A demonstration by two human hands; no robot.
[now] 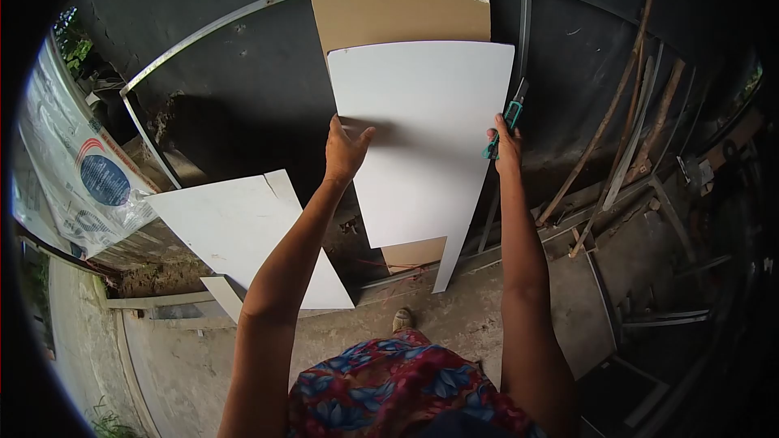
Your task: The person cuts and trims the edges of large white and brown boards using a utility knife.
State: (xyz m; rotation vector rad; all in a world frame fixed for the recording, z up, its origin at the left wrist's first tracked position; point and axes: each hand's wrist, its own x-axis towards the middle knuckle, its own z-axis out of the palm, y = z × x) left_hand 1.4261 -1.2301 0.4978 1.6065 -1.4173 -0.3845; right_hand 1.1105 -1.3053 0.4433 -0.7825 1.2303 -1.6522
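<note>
White board (422, 130) stands upright against dark wall (243, 89), covering most of a brown board (398, 4) behind it. Left grip (345, 150) open, flat at board's left edge. Right grip (508, 150) closed round teal cutter (511, 113) at right edge; blade hard to make out. Second board (235, 227) leans left, partly hidden by the arm.

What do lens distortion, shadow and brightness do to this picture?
Head view: fisheye, black corners, the metal bar looks bowed; head view: the white panel is brightest, the left hand casts a soft shadow on it; head view: the right hand and green cutter are sharp, the dark wall loses detail.
</note>
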